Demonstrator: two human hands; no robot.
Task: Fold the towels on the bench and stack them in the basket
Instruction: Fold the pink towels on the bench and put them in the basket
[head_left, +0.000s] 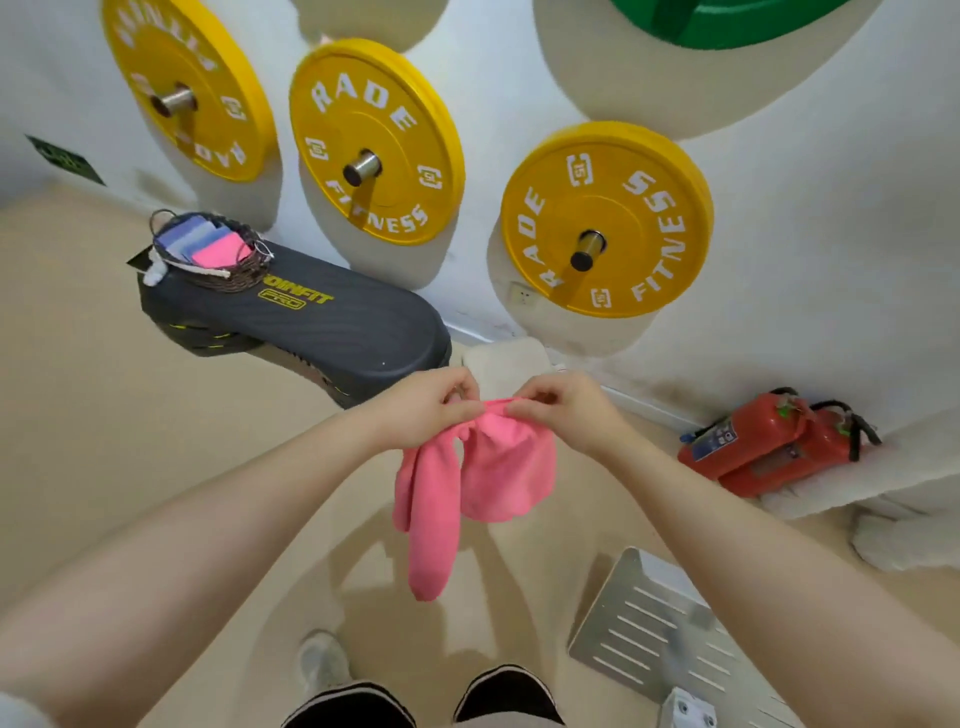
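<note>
Both hands meet in front of me — my left hand (423, 410) and right hand (558, 408) pinch the pink towel's (488, 467) top edge, the cloth hanging bunched above the floor. Bench (311, 322) stands ahead-left, the basket (208, 254) of folded towels at its far end.

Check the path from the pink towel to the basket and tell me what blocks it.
Nothing visible blocks it. Both hands, left and right, pinch the pink towel in mid-air by its top edge. The basket sits on the far end of the bench, its top open, folded towels already inside. Only bare bench lies between.
</note>
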